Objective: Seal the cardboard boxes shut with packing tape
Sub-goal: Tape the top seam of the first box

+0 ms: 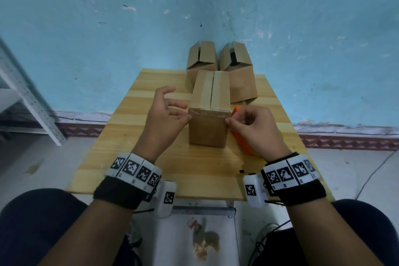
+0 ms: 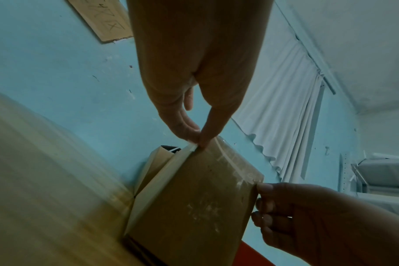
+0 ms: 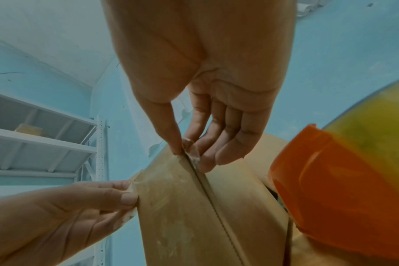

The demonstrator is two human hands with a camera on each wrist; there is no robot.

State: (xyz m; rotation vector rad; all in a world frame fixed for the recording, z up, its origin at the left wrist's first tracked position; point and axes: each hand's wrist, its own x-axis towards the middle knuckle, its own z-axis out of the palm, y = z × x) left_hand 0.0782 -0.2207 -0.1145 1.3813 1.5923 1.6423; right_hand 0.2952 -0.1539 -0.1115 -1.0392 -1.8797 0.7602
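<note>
A closed cardboard box (image 1: 207,129) stands upright mid-table, with tape running along its top seam. A clear tape strip (image 1: 208,111) lies across its near top edge. My left hand (image 1: 188,116) pinches the strip's left end at the box's top left corner, thumb against fingertip (image 2: 199,141). At the top right corner my right hand (image 1: 228,122) pinches the other end, and crumpled tape (image 3: 190,153) shows between its thumb and fingers. An orange tape dispenser (image 1: 241,138) lies just right of the box, partly hidden behind my right hand.
Two cardboard boxes with raised flaps (image 1: 201,58) (image 1: 236,58) stand at the table's far edge against the blue wall, and another box (image 1: 244,87) sits behind the taped one. The wooden table (image 1: 151,168) is small. A white metal shelf (image 1: 28,97) stands on the left.
</note>
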